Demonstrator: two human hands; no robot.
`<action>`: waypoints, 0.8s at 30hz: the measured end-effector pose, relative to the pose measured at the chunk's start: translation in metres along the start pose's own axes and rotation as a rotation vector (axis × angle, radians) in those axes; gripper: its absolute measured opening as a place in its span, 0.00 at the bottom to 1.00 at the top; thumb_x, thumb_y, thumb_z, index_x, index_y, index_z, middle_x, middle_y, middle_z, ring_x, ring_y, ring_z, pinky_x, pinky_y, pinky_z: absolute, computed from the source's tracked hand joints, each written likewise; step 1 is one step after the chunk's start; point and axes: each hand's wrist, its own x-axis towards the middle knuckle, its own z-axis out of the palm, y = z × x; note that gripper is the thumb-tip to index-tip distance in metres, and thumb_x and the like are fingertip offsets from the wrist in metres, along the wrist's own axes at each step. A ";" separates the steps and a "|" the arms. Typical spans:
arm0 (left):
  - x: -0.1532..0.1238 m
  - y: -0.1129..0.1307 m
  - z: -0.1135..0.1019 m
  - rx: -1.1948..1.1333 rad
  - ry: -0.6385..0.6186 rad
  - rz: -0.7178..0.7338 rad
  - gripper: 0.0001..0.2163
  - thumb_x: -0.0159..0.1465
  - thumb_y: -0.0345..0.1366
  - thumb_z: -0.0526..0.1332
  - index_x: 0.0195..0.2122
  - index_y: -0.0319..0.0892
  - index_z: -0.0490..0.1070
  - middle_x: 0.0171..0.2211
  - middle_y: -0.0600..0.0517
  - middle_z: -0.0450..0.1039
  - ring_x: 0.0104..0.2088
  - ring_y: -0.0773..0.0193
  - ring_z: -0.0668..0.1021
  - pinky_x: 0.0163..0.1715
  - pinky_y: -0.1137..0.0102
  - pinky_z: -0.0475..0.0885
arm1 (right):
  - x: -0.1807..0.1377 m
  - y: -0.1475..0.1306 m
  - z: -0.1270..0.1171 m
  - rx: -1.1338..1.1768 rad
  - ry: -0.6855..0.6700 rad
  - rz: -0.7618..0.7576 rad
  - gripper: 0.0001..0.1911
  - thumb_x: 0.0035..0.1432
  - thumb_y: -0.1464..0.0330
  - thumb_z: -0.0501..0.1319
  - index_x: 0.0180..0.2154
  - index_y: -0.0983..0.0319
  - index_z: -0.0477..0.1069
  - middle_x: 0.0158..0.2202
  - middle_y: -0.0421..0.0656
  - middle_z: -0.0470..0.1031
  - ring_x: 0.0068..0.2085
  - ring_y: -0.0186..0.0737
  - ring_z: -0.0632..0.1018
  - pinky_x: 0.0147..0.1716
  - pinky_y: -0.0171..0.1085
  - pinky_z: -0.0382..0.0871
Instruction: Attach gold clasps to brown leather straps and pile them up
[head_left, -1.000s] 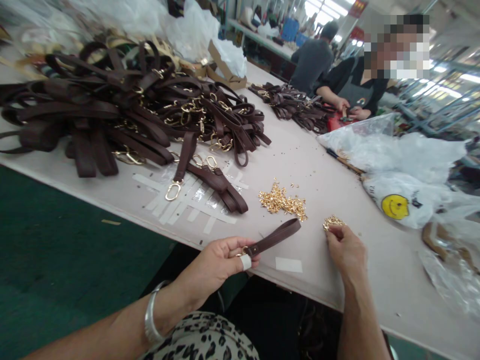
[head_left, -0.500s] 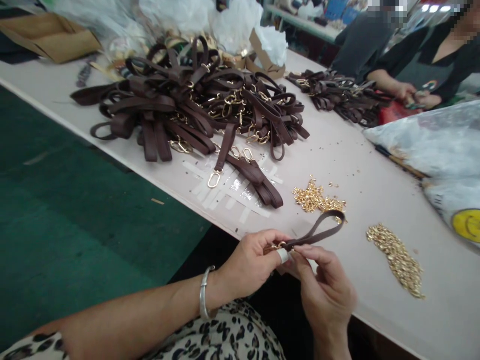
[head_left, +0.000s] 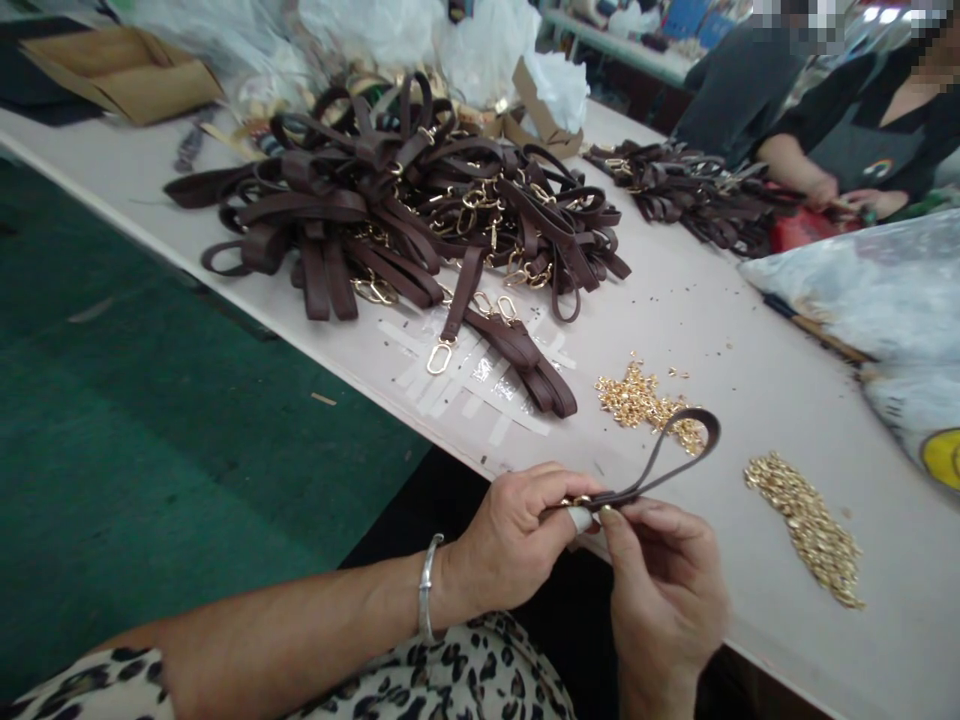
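My left hand [head_left: 517,530] pinches one end of a short brown leather strap [head_left: 667,455], which loops up over the table edge. A white tape wrap covers that hand's thumb tip. My right hand [head_left: 660,580] is closed on the same end of the strap, fingertips meeting the left thumb over a small gold fitting. Two heaps of small gold hardware lie just beyond: one heap [head_left: 649,400] behind the strap loop, another heap [head_left: 806,520] to the right.
A big pile of brown straps with gold rings [head_left: 405,210] covers the table's [head_left: 720,340] far left. White tape strips [head_left: 480,380] are stuck near the edge. Plastic bags [head_left: 862,290] lie at right. A co-worker's hands [head_left: 840,195] work at a second strap pile [head_left: 675,195].
My right hand left the gold hardware heap and came to the strap end held by my left hand. The strap's free loop has lifted and opened. My view shifted left.
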 end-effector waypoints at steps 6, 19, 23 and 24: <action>0.000 0.000 0.001 0.091 -0.012 0.106 0.13 0.64 0.23 0.58 0.45 0.36 0.79 0.37 0.46 0.79 0.37 0.62 0.79 0.40 0.70 0.73 | 0.002 0.001 0.000 0.106 0.035 0.248 0.19 0.50 0.66 0.73 0.40 0.59 0.67 0.34 0.38 0.76 0.32 0.33 0.79 0.30 0.31 0.76; 0.002 0.012 0.008 -0.045 -0.082 -0.118 0.06 0.61 0.31 0.66 0.40 0.38 0.79 0.33 0.50 0.79 0.31 0.65 0.76 0.31 0.73 0.70 | -0.007 0.004 -0.017 0.137 0.056 0.165 0.19 0.51 0.69 0.72 0.44 0.59 0.69 0.35 0.40 0.80 0.35 0.35 0.81 0.36 0.33 0.77; -0.002 0.015 0.007 -0.013 -0.085 -0.114 0.05 0.62 0.32 0.67 0.38 0.38 0.78 0.31 0.52 0.77 0.30 0.67 0.74 0.32 0.74 0.69 | -0.015 0.006 -0.023 0.104 0.093 0.153 0.16 0.51 0.70 0.72 0.41 0.60 0.71 0.34 0.41 0.81 0.34 0.36 0.82 0.35 0.34 0.79; -0.002 0.015 0.006 0.008 -0.090 -0.090 0.05 0.62 0.34 0.67 0.38 0.38 0.78 0.31 0.51 0.77 0.31 0.66 0.74 0.33 0.73 0.69 | -0.018 0.007 -0.024 0.119 0.091 0.189 0.16 0.52 0.70 0.72 0.42 0.60 0.71 0.35 0.42 0.82 0.35 0.37 0.83 0.36 0.34 0.79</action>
